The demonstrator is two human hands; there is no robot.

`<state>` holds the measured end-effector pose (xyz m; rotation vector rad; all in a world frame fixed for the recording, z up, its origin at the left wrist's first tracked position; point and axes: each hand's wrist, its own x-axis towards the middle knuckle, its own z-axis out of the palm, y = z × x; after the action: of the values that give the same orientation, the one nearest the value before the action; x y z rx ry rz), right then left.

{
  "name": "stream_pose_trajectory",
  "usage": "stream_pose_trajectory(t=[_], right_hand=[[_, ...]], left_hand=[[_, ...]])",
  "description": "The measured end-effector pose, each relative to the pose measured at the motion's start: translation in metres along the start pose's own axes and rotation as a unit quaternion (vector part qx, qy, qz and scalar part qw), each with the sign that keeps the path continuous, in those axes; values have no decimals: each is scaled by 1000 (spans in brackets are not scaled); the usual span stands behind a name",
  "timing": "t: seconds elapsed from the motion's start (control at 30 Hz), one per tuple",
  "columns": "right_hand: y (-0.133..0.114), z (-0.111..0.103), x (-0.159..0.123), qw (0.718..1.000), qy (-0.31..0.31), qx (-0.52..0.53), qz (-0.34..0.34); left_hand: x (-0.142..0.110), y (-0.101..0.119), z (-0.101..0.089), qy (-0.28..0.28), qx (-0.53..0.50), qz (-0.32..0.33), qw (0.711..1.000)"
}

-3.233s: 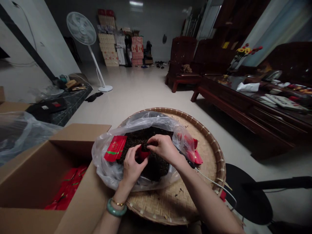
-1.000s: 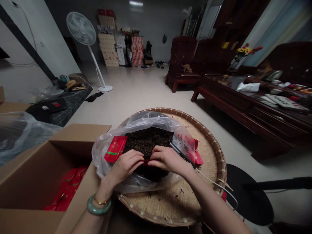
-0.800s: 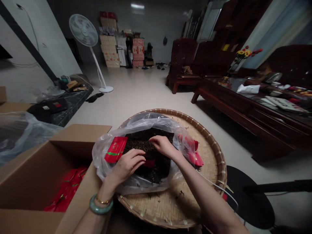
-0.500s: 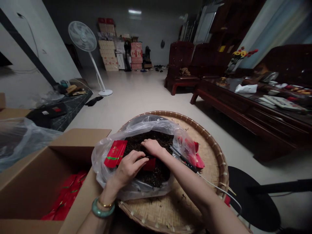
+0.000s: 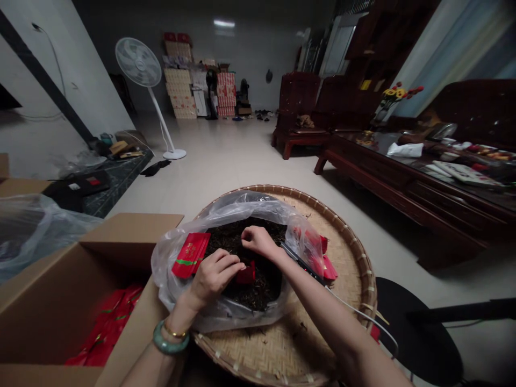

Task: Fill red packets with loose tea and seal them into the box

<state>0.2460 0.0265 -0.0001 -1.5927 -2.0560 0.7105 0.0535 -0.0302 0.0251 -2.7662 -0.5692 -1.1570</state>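
Note:
A clear plastic bag (image 5: 173, 290) full of dark dried leaves, like loose tea (image 5: 252, 298), lies open on a round woven bamboo tray (image 5: 298, 349). My left hand (image 5: 215, 275) is closed at the bag's middle, its thumb and fingers on the edge of a small red packet (image 5: 245, 275). Just above the leaves, my right hand (image 5: 260, 242) has its fingers curled together; what they hold is hidden. Several flat red packets (image 5: 191, 252) with a green stripe lie on the bag's left side. A dark, slim device (image 5: 302, 263) with a white cable rests against its right side.
To the left stands an open cardboard box (image 5: 133, 228) with red packets (image 5: 108, 328) inside. More red packets (image 5: 328, 267) lie at the tray's right. A black round base (image 5: 419, 328) is beside the tray. Beyond are a white fan (image 5: 139, 62) and a dark wooden table (image 5: 403, 188).
My right hand has shifted slightly right and its fingers have curled in more. My left hand stays at the small red packet, almost unmoved.

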Motion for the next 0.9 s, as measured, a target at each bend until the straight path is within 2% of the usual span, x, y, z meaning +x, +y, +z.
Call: stream_pose_trajectory(t=[0.23,0.3,0.4,0.47,0.53,0.6,0.73,0.8,0.9], right_hand=[[7,-25,-26,973,-1,226,46],[3,-33,-36,947,1,316,57],[-11,-47,-52,876,5,477,67],[-24,-53,-61,861,1,506,51],[-36,-54,-69,875,-12,483,38],[-42,-51,-73,904,-18,426,32],[-42,-44,-77,960,33,280,0],[-41,-46,-79,975,42,218,-25],[-43,-53,-85,984,17,169,-46]], left_hand=[[4,-2,-6,-77,-58,-57,994],[7,0,-6,-97,-69,-71,990],[12,3,-6,-120,-79,-85,986],[16,5,-6,-125,-89,-87,984],[19,6,-5,-122,-100,-87,984],[21,7,-5,-119,-109,-87,983],[19,6,-4,-124,-118,-90,981],[16,5,-4,-123,-119,-93,981],[14,5,-4,-124,-118,-93,981]])
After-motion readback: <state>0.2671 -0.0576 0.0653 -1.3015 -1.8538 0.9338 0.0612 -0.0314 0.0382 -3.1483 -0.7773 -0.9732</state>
